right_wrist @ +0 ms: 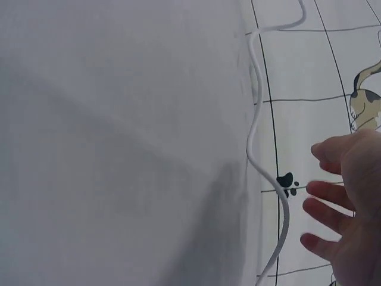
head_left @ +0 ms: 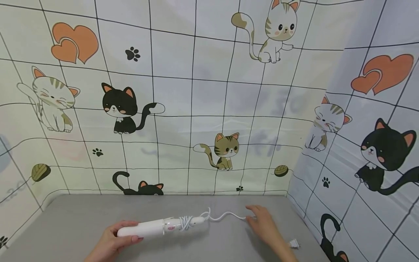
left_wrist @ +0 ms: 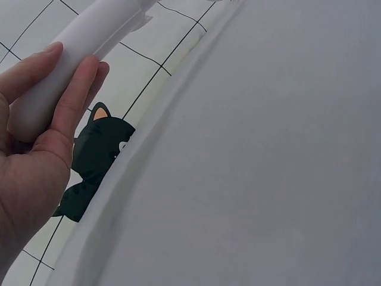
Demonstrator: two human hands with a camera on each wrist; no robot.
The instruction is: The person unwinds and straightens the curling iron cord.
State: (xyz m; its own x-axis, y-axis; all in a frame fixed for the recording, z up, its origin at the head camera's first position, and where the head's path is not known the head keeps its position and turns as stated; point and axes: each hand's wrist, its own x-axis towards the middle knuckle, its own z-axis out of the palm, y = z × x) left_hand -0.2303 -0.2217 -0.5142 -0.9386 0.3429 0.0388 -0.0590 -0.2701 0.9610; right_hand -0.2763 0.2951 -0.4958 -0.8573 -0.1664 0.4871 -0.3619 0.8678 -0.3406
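Note:
A white, rod-shaped hair styling iron (head_left: 147, 228) is held level over the grey table, its cord (head_left: 186, 222) looped round the narrower end. My left hand (head_left: 112, 240) grips the thick rounded end, thumb on one side and fingers on the other. The same white body (left_wrist: 74, 56) shows in the left wrist view. From the narrow end the loose cord (head_left: 226, 214) trails right, toward my right hand (head_left: 263, 223). In the right wrist view that hand (right_wrist: 351, 199) has its fingers loosely bent and apart, with the wavy cord (right_wrist: 253, 131) running beside them.
A white plug (head_left: 294, 243) lies on the grey table (head_left: 229, 247) to the right of my right forearm. Behind and on both sides rise cloth walls (head_left: 173, 94) printed with cats, hearts and grid lines. The table's back edge meets the rear wall.

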